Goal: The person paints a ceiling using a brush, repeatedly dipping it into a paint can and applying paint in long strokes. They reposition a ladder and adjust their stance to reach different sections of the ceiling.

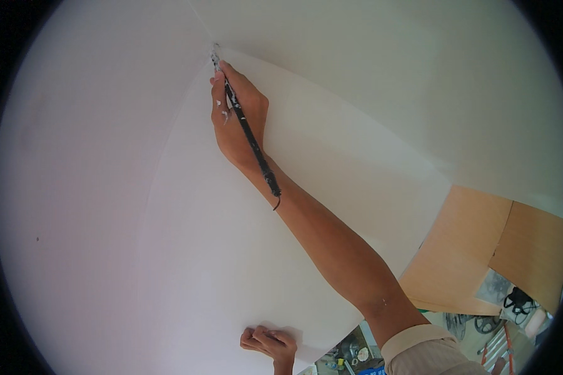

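Observation:
My right hand is closed round a slim black-handled brush flecked with white paint, which has a short cord at its back end. The brush's pale, smeared tip touches or nearly touches the corner where pale wall and ceiling planes meet. White smears mark the thumb side of that hand. Low in the view, my left hand rests against the white surface with its fingers curled and no object visible in them.
At the lower right are light wooden panels, a red-and-silver ladder and dark tangled gear on or near the floor far below. Assorted small items and a blue object lie beyond the white surface's lower edge.

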`<state>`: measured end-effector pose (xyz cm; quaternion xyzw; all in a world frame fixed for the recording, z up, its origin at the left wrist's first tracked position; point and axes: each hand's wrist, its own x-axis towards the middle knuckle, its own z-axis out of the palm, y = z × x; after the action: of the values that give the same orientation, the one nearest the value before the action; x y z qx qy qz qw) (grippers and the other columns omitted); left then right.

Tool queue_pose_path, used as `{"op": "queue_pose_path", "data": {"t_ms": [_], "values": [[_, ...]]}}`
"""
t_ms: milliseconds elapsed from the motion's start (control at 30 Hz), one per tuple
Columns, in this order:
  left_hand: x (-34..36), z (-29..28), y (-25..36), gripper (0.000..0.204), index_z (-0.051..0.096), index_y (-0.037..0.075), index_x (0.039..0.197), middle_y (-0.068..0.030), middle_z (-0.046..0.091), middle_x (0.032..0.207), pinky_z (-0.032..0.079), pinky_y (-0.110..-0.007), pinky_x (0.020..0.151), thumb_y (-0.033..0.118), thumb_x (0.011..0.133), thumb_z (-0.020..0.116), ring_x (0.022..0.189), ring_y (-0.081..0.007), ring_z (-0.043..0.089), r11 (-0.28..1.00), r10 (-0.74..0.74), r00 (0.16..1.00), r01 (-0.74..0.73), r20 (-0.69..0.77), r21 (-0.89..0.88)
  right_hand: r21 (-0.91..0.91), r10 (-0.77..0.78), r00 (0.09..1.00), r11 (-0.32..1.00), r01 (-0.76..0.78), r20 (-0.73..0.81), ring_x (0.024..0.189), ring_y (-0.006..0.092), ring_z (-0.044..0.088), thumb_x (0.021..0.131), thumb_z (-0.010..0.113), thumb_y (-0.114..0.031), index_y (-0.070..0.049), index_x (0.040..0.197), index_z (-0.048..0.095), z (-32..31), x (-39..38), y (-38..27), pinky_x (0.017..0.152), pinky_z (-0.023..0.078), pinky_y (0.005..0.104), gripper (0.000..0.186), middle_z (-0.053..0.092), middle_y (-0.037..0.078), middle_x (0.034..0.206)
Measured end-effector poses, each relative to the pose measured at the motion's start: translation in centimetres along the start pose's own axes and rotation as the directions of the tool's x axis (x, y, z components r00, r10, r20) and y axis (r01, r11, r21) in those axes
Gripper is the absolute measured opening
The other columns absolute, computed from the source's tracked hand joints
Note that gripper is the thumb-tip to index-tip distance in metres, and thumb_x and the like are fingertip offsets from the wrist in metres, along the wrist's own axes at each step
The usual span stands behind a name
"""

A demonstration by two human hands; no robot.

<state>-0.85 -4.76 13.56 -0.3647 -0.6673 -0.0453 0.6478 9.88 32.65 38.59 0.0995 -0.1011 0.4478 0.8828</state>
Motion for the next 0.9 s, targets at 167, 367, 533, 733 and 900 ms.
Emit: {"op": "queue_pose_path", "data": {"t_ms": [167, 367, 533, 733, 900], "values": [[0.0, -0.1, -0.1, 0.016, 0.041, 0.005, 0.086, -0.0218, 0.034, 0.102, 0.027, -0.05, 0.08, 0.014, 0.073, 0.044, 0.093, -0.0338, 0.03, 1.0, 0.006, 1.0, -0.006, 0.003, 0.003, 0.029, -0.016, 1.0, 0.999, 0.016, -0.003, 0.083, 0.0224, 0.072, 0.098, 0.056, -0.007, 0.011, 0.113, 0.063, -0.1, 0.1, -0.4, 0.073, 0.056, 0.0318, 0.024, 0.07, 0.019, 0.086], [0.4, -0.2, -0.2, 0.015, 0.041, 0.005, 0.084, -0.0214, 0.035, 0.1, 0.027, -0.05, 0.08, 0.015, 0.073, 0.044, 0.093, -0.0337, 0.031, 1.0, -0.006, 1.0, 0.006, -0.006, 0.009, -0.003, -0.064, 0.997, 0.998, 0.063, -0.042, 0.083, 0.0215, 0.072, 0.099, 0.055, -0.009, 0.011, 0.111, 0.063, 0.6, 0.2, 0.1, 0.07, 0.057, 0.0295, 0.024, 0.07, 0.018, 0.083], [0.4, -0.5, -0.1, 0.017, 0.04, 0.005, 0.086, -0.0195, 0.035, 0.1, 0.025, -0.051, 0.084, 0.014, 0.072, 0.045, 0.098, -0.034, 0.031, 1.0, -0.011, 1.0, 0.011, 0.004, 0.0, -0.021, -0.048, 0.998, 0.999, 0.048, -0.041, 0.081, 0.0215, 0.073, 0.1, 0.054, -0.01, 0.01, 0.109, 0.064, 0.8, 0.0, 0.0, 0.064, 0.056, 0.0275, 0.023, 0.069, 0.017, 0.079], [0.4, -0.6, -0.4, 0.018, 0.04, 0.005, 0.086, -0.0196, 0.035, 0.099, 0.026, -0.051, 0.083, 0.015, 0.072, 0.045, 0.097, -0.0344, 0.032, 1.0, -0.02, 1.0, 0.02, 0.012, 0.009, -0.051, -0.052, 0.997, 0.997, 0.05, -0.049, 0.078, 0.0208, 0.073, 0.101, 0.053, -0.01, 0.009, 0.105, 0.065, 1.1, 0.1, 0.1, 0.06, 0.055, 0.0272, 0.023, 0.068, 0.016, 0.074], [0.7, -0.6, -0.3, 0.018, 0.041, 0.004, 0.087, -0.0191, 0.035, 0.098, 0.026, -0.051, 0.083, 0.015, 0.072, 0.044, 0.097, -0.0342, 0.032, 1.0, 0.002, 1.0, -0.002, 0.001, 0.005, -0.029, -0.053, 0.997, 0.998, 0.052, -0.047, 0.077, 0.019, 0.072, 0.101, 0.053, -0.011, 0.009, 0.102, 0.065, 0.9, 0.4, 0.0, 0.06, 0.054, 0.0265, 0.023, 0.068, 0.016, 0.073]]}}
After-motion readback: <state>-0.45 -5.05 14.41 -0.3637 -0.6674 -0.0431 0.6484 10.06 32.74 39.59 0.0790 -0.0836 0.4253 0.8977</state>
